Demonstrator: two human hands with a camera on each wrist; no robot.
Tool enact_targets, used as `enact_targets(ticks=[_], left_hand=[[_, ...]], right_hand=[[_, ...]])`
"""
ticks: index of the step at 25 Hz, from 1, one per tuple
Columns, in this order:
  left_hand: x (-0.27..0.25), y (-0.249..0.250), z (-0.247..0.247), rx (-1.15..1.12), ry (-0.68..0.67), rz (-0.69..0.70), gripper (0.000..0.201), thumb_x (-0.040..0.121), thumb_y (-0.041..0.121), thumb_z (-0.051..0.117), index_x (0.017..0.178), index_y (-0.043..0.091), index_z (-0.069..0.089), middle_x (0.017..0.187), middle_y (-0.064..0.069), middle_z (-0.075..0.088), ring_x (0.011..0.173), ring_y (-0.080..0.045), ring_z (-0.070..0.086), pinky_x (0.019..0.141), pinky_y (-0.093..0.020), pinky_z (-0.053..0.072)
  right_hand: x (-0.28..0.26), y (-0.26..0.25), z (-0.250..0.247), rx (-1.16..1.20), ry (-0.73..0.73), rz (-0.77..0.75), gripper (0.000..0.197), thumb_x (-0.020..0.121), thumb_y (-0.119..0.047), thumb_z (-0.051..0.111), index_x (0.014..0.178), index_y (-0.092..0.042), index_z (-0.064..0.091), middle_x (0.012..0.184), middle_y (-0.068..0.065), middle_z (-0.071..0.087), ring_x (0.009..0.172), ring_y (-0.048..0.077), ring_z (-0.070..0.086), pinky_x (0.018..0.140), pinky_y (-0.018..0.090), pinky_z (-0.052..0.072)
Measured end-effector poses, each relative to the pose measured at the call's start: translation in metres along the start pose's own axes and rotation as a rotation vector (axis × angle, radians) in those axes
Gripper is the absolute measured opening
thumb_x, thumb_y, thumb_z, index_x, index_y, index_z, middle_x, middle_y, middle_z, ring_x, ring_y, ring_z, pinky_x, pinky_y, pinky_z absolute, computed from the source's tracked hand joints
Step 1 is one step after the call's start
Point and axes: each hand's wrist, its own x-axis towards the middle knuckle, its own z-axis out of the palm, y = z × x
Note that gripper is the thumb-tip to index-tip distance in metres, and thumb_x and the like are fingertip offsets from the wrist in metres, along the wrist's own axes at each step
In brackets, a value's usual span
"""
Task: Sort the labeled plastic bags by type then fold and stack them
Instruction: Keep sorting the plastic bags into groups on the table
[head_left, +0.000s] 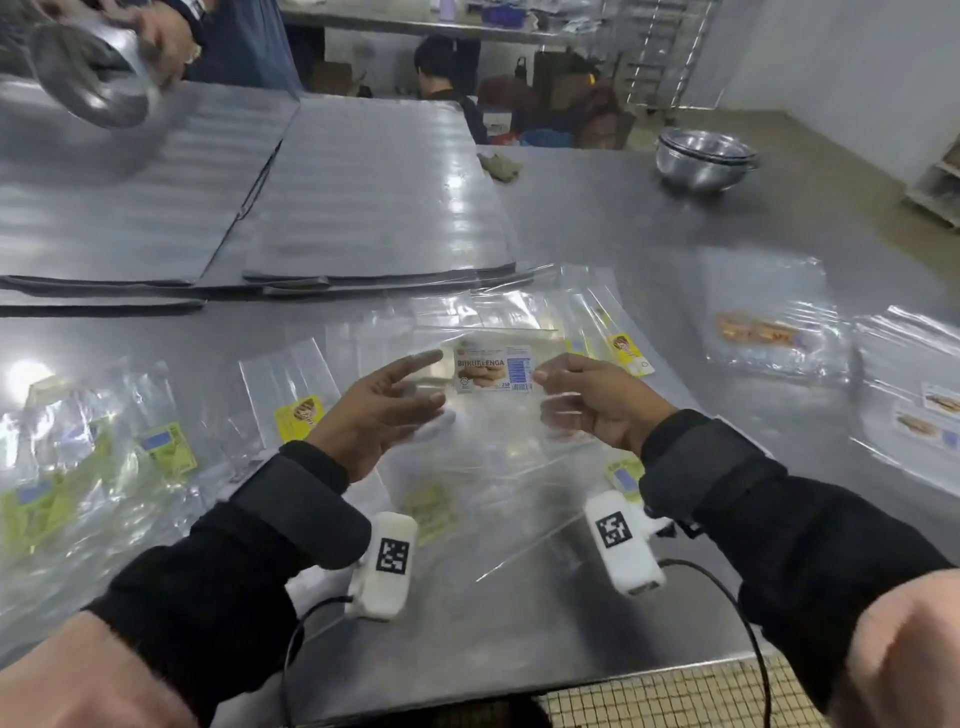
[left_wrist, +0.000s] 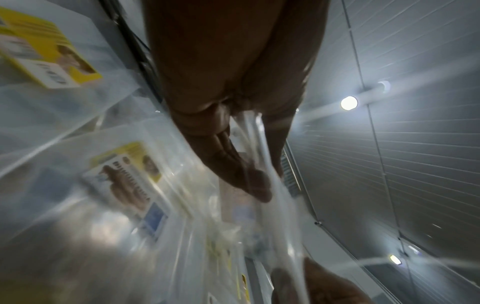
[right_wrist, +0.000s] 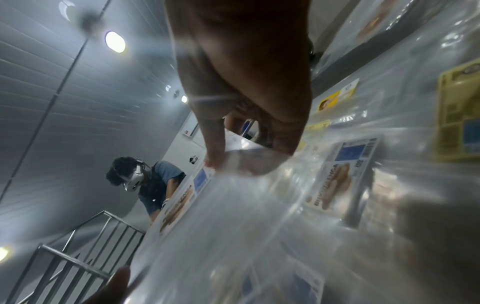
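Best done by reading the label before committing: keep the bag (head_left: 488, 395) taut and level between both hands, match its white label (head_left: 493, 368) to a like pile, then crease once, edge to edge, since thin film slips and springs back. Far left on the steel table (head_left: 649, 218): a crumpled heap of green-labelled bags (head_left: 78, 467); next, flat yellow-labelled bags (head_left: 291, 395). Then the left hand (head_left: 376, 410), mostly open, fingers long and nearly straight, forefinger stretched toward the label, thumb below; from the wrist view, film seems to run between thumb and fingers (left_wrist: 249, 185), though blur prevents certainty of a firm pinch. Centre: the bag raised above the table, label facing up, more bags lying beneath. Then the right hand (head_left: 592, 400), fingers curled, thumb and forefinger pinching the bag's edge just beside the label, confirmed from its wrist view. Further right: white-labelled bags (head_left: 774, 332) laid apart, probably the matching pile.
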Motion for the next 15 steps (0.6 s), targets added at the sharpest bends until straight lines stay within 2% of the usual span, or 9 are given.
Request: enact_targets(ticks=[2,5,7,9,11,13,15], left_hand=[[0.007,0.009,0.002,0.037,-0.031,0.005,0.045,0.084,0.005,0.061,0.126,0.021,0.054,0.109,-0.006,0.062,0.075,-0.01,0.07,0.064,-0.02,0.056],[0.025,0.021,0.012,0.038,-0.04,0.019,0.038,0.092,0.016,0.054,0.129,0.013,0.053,0.106,-0.002,0.063,0.075,-0.013,0.071,0.06,-0.02,0.054],[0.038,0.029,0.026,0.032,-0.052,0.033,0.037,0.093,0.013,0.052,0.13,0.008,0.052,0.095,0.002,0.065,0.067,-0.011,0.07,0.058,-0.021,0.055],[0.052,0.035,0.048,0.082,-0.09,0.06,0.04,0.091,0.006,0.054,0.131,0.007,0.051,0.093,0.004,0.065,0.06,-0.006,0.067,0.058,-0.021,0.055],[0.067,0.038,0.078,0.132,-0.126,0.081,0.044,0.089,0.0,0.055,0.132,0.006,0.049,0.104,0.0,0.063,0.059,-0.004,0.064,0.056,-0.02,0.054],[0.084,0.04,0.109,0.163,-0.151,0.091,0.049,0.087,-0.004,0.056,0.134,0.005,0.047,0.119,-0.005,0.059,0.062,-0.005,0.066,0.056,-0.019,0.054],[0.104,0.038,0.152,0.185,-0.175,0.081,0.05,0.086,-0.007,0.056,0.134,0.005,0.046,0.127,-0.007,0.056,0.067,-0.008,0.069,0.058,-0.019,0.054]], right_hand=[[-0.001,-0.005,-0.005,-0.005,0.07,-0.045,0.012,0.086,-0.011,0.066,0.078,-0.013,0.058,0.065,-0.006,0.062,0.054,0.01,0.053,0.057,0.021,0.056],[-0.003,-0.012,-0.02,0.183,0.114,-0.146,0.015,0.09,-0.003,0.057,0.077,-0.009,0.053,0.071,0.004,0.069,0.061,0.015,0.066,0.057,0.026,0.057],[-0.006,-0.016,-0.039,0.239,0.151,-0.188,0.015,0.092,-0.002,0.054,0.08,-0.011,0.051,0.077,0.006,0.071,0.068,0.018,0.068,0.053,0.026,0.055],[-0.01,-0.023,-0.065,0.222,0.199,-0.216,0.011,0.092,-0.003,0.054,0.086,-0.012,0.052,0.09,0.01,0.068,0.075,0.019,0.064,0.051,0.024,0.053],[-0.014,-0.027,-0.097,0.225,0.229,-0.249,0.009,0.092,-0.002,0.054,0.093,-0.011,0.053,0.096,0.012,0.065,0.077,0.02,0.061,0.05,0.024,0.053],[-0.016,-0.032,-0.129,0.196,0.26,-0.266,0.013,0.092,-0.002,0.054,0.101,-0.012,0.055,0.095,0.01,0.066,0.075,0.019,0.06,0.05,0.022,0.053],[-0.021,-0.036,-0.174,0.177,0.297,-0.265,0.018,0.092,-0.003,0.054,0.108,-0.013,0.054,0.092,0.008,0.068,0.073,0.018,0.06,0.049,0.021,0.052]])
